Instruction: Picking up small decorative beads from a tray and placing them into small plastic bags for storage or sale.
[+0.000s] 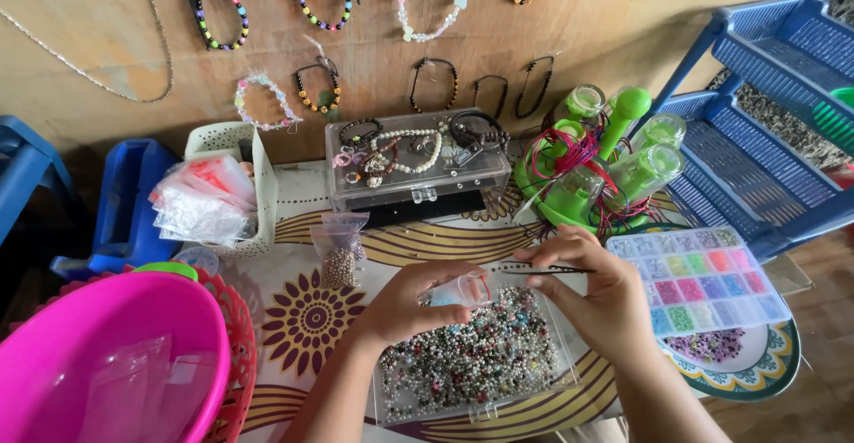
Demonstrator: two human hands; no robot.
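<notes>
Your left hand (411, 305) has its grip closed around a small clear bottle (464, 290), just above the clear tray of beads (471, 358). Your right hand (598, 296) pinches a thin dark needle (543, 270) that points toward the bottle. The tray sits on the surface (307, 318) with flower patterns. Just beside your right hand is a clear box of colored beads (703, 278). Behind the tray stands a clear case with bracelets (414, 165), and a big pink bowl (98, 354) sits near your left arm.
</notes>
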